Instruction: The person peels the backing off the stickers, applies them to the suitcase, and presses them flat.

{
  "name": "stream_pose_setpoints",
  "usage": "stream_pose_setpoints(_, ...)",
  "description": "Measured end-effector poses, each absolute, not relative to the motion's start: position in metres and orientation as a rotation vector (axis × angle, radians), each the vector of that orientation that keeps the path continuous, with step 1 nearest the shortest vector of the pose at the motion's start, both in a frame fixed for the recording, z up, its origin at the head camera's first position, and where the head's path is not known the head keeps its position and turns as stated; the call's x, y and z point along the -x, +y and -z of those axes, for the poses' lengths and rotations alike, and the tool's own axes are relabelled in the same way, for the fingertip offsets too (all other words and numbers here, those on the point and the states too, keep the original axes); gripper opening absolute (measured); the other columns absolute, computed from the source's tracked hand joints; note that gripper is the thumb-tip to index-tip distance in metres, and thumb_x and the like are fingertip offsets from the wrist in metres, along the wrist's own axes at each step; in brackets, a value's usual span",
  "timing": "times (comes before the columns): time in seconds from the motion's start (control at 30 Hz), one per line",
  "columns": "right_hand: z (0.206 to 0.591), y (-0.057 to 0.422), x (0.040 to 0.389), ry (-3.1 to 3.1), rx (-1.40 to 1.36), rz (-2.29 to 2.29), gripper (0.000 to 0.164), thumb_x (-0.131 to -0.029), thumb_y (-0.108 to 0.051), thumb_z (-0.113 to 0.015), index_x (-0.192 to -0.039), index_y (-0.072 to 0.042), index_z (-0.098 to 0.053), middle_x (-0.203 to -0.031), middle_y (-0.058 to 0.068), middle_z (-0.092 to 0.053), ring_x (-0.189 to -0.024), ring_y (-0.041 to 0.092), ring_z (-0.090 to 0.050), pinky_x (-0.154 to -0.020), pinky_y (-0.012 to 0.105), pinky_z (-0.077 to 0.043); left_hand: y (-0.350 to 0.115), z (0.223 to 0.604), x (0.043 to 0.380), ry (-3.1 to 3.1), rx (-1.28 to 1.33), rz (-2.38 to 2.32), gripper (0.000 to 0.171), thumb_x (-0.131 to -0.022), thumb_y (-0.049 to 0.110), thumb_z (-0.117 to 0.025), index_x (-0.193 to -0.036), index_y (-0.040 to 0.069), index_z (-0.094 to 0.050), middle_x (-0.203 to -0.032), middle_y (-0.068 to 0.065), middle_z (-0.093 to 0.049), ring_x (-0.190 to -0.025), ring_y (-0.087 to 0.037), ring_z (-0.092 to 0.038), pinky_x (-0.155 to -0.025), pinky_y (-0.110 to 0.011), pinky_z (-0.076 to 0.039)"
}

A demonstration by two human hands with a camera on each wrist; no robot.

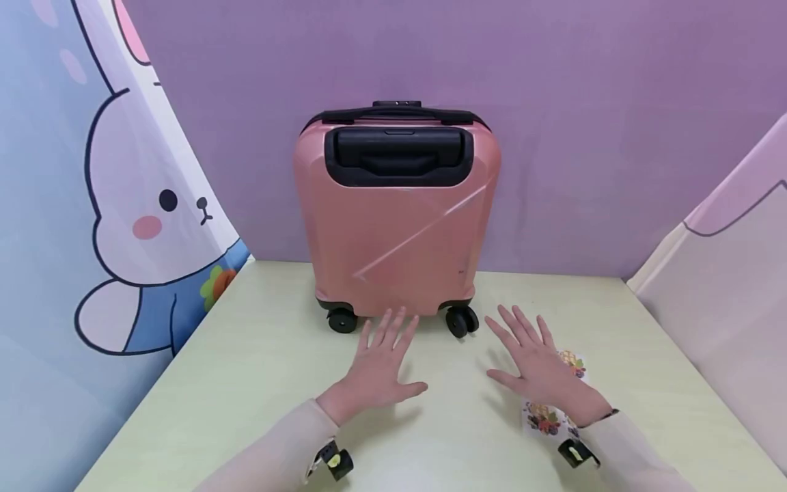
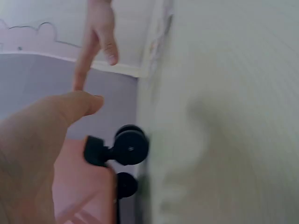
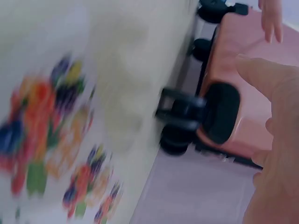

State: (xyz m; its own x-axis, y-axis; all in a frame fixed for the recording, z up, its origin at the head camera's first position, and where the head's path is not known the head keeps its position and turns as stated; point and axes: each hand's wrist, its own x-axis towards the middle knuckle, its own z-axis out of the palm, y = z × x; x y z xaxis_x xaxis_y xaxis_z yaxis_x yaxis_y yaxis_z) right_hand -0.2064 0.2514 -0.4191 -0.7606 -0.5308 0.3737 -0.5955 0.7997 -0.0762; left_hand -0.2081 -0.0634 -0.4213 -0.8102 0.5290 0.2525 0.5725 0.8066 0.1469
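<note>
A pink hard-shell suitcase (image 1: 399, 239) stands upright on its black wheels at the back of the pale table, its recessed black handle facing me. My left hand (image 1: 380, 372) is held above the table in front of it, fingers spread and straight, holding nothing. To the right, my right hand (image 1: 541, 372) hovers with fingers spread too, over a sheet with colourful fruit pictures (image 1: 544, 418). Both hands look apart from the suitcase. In the left wrist view a black wheel (image 2: 131, 147) shows beyond the thumb; in the right wrist view the suitcase (image 3: 247, 51) lies past the fingers.
A purple wall (image 1: 584, 137) rises right behind the suitcase. On the left hangs a blue cloth (image 1: 43, 205) with a cartoon rabbit, and a pale cloth (image 1: 732, 294) borders the right side. The table (image 1: 203, 410) extends around both arms.
</note>
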Motion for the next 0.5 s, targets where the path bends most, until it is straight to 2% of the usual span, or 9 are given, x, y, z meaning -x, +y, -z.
stream_pose_setpoints(0.2, 0.422, 0.278, 0.215, -2.614, -0.858, -0.247, 0.084, -0.085, -0.035, -0.076, -0.152, -0.008, -0.034, -0.155, 0.024, -0.028, -0.141, 0.047, -0.023, -0.104, 0.073, -0.016, -0.047, 0.429, 0.213, -2.798, 0.910, 0.308, 0.109, -0.083, 0.064, -0.066, -0.160, 0.012, -0.010, -0.165, -0.014, -0.009, -0.151, -0.034, -0.008, -0.116, -0.060, -0.014)
stream_pose_setpoints(0.33, 0.426, 0.301, 0.221, -2.652, -0.822, -0.265, 0.086, -0.083, -0.032, -0.079, -0.151, -0.006, -0.034, -0.151, 0.027, -0.030, -0.138, 0.050, -0.025, -0.101, 0.075, -0.019, -0.034, 0.431, 0.217, -2.795, 0.923, 0.355, 0.109, -0.084, 0.062, -0.066, -0.160, 0.011, -0.008, -0.165, -0.014, -0.010, -0.151, -0.033, -0.010, -0.116, -0.058, -0.017)
stream_pose_setpoints(0.5, 0.430, 0.324, 0.226, -2.739, -0.736, -0.275, 0.093, -0.081, -0.036, -0.080, -0.152, -0.005, -0.030, -0.148, 0.030, -0.031, -0.135, 0.054, -0.025, -0.100, 0.075, -0.020, -0.020, 0.432, 0.220, -2.782, 0.945, 0.408, 0.109, -0.084, 0.061, -0.068, -0.160, 0.010, -0.009, -0.164, -0.015, -0.015, -0.150, -0.033, -0.014, -0.115, -0.058, -0.021)
